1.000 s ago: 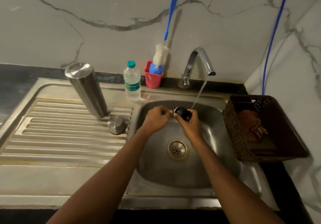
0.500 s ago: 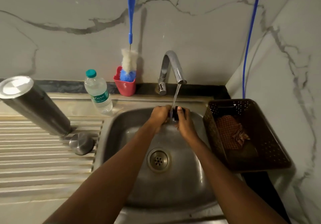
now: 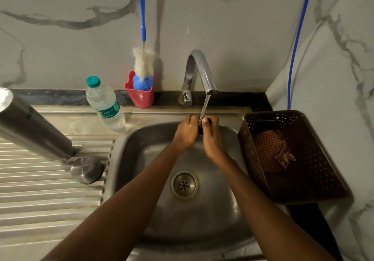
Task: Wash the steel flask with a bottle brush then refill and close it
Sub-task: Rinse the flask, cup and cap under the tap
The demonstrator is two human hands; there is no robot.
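I am looking down on a kitchen washing-up corner. It has a stainless steel sink (image 3: 141,159) with a ribbed drainboard (image 3: 40,189) on its left and a curved tap (image 3: 199,66) running at its back edge. Veined marble walls (image 3: 242,27) rise behind. On the back ledge a bottle brush (image 3: 143,62) stands in a red cup (image 3: 141,98) near a plastic water bottle (image 3: 105,104). A brown perforated basket (image 3: 249,155) holding a cloth (image 3: 271,151) sits at the sink's right edge.

You get a dim, warm-grey view; light comes from the left, so the brush (image 3: 143,64) throws a shadow rightward on the wall (image 3: 242,27). Soft glare on tap (image 3: 202,70) and flask (image 3: 34,127) top. Wide-angle bends your edges; flask at far left looks slightly soft
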